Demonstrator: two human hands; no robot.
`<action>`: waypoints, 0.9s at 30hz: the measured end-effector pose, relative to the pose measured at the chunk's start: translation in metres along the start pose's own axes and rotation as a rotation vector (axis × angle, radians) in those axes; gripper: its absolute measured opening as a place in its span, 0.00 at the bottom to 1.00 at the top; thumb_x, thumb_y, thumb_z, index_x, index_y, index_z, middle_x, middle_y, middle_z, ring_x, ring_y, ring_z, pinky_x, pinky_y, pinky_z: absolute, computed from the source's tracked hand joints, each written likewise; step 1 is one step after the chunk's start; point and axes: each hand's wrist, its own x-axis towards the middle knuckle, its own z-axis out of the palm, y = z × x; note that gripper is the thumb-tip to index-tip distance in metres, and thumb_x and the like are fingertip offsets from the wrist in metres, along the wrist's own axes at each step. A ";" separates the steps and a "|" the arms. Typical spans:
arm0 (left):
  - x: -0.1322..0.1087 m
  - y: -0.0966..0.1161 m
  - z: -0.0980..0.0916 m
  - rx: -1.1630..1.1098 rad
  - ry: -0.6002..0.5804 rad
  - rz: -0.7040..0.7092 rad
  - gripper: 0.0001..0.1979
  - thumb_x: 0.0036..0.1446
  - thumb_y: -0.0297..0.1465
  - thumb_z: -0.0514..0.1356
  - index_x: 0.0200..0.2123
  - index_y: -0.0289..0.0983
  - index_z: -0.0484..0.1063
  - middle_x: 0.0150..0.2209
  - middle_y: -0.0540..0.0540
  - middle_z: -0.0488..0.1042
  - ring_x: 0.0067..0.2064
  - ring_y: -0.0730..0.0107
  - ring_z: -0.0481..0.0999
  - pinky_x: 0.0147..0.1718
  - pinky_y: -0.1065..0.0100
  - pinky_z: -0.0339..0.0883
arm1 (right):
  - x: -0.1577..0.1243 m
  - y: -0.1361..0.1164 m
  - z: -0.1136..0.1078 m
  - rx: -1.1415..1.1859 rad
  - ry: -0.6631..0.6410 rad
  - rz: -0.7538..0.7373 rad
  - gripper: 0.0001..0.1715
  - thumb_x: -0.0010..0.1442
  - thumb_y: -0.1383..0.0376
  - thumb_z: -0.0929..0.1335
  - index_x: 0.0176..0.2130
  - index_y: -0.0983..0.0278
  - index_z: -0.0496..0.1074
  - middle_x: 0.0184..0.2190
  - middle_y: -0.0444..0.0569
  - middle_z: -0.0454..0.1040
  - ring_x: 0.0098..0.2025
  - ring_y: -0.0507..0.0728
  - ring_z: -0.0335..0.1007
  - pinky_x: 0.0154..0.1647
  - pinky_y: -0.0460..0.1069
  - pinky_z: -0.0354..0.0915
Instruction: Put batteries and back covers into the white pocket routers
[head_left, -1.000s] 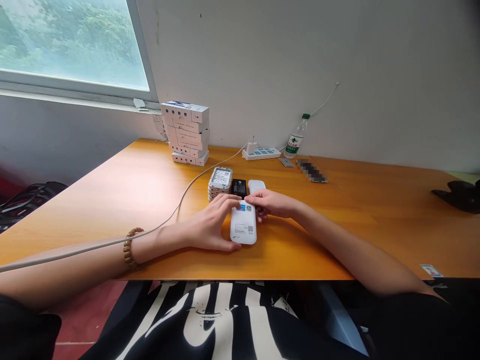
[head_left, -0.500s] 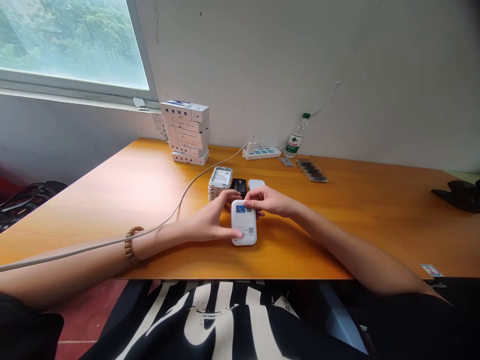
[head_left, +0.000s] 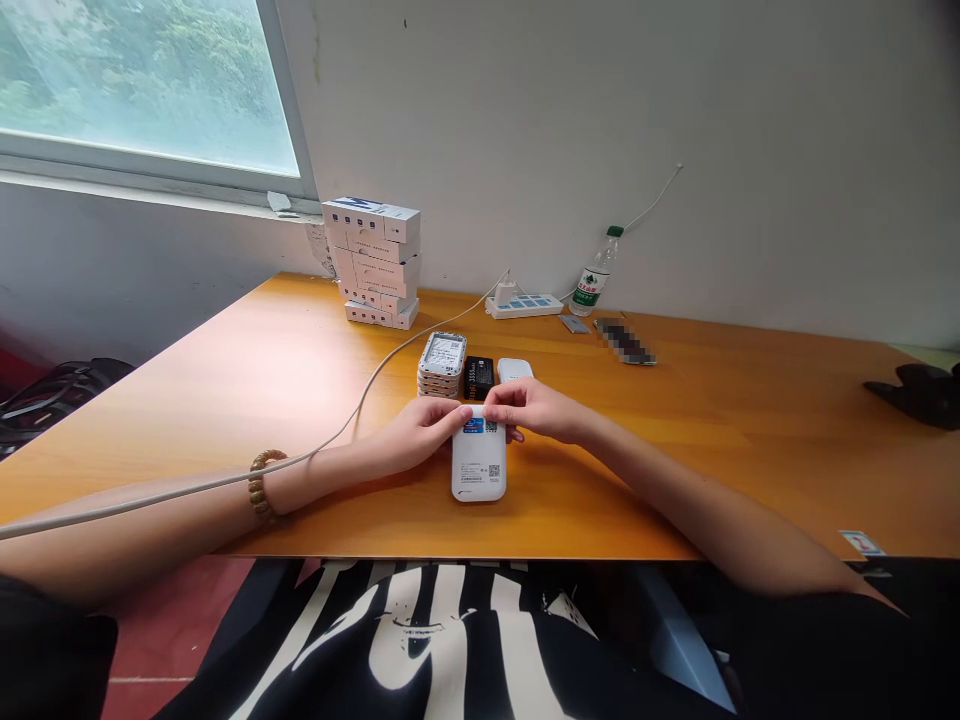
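Observation:
Between my two hands is a white pocket Wi-Fi router (head_left: pixel 478 470), its back with a blue label, QR code and small print facing me. My left hand (head_left: pixel 424 432) grips its upper left corner, thumb on the face. My right hand (head_left: pixel 529 408) pinches the upper right corner, with the fingers behind partly hidden. Just beyond the hands stands a stack of opened white routers (head_left: pixel 442 358), the top one showing its inner label. Beside it lie black batteries (head_left: pixel 479 376) and white back covers (head_left: pixel 514 370), partly covered by my right hand.
White boxes (head_left: pixel 381 265) are piled at the back left. A pale cable (head_left: pixel 360 400) crosses over my left forearm towards a power strip (head_left: pixel 525 306). Behind stand a water bottle (head_left: pixel 592 280) and a blurred-out dark object (head_left: pixel 625 342). A black item (head_left: pixel 919 392) lies far right.
My left hand has gone from spread fingers along the router's left side to a grip on its top left corner. The router has shifted slightly left and towards me.

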 end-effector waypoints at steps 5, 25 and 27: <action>-0.001 0.002 -0.001 -0.005 0.022 0.019 0.28 0.67 0.54 0.56 0.39 0.33 0.77 0.36 0.44 0.78 0.36 0.64 0.75 0.35 0.67 0.69 | 0.001 0.003 0.002 -0.038 -0.064 -0.006 0.39 0.62 0.34 0.68 0.26 0.66 0.74 0.16 0.43 0.68 0.19 0.49 0.60 0.20 0.46 0.54; 0.003 -0.013 0.001 -0.299 0.042 -0.214 0.30 0.58 0.59 0.65 0.38 0.34 0.72 0.29 0.50 0.69 0.26 0.76 0.60 0.24 0.71 0.50 | 0.006 0.024 0.017 0.376 -0.143 0.190 0.33 0.49 0.41 0.79 0.29 0.65 0.71 0.17 0.41 0.69 0.15 0.45 0.51 0.14 0.44 0.46; 0.002 -0.009 0.002 -0.279 0.015 -0.223 0.31 0.56 0.59 0.66 0.37 0.35 0.71 0.28 0.51 0.66 0.25 0.77 0.57 0.24 0.71 0.49 | 0.004 0.026 0.020 0.432 -0.151 0.204 0.31 0.49 0.45 0.80 0.31 0.66 0.71 0.19 0.42 0.71 0.14 0.44 0.51 0.14 0.43 0.47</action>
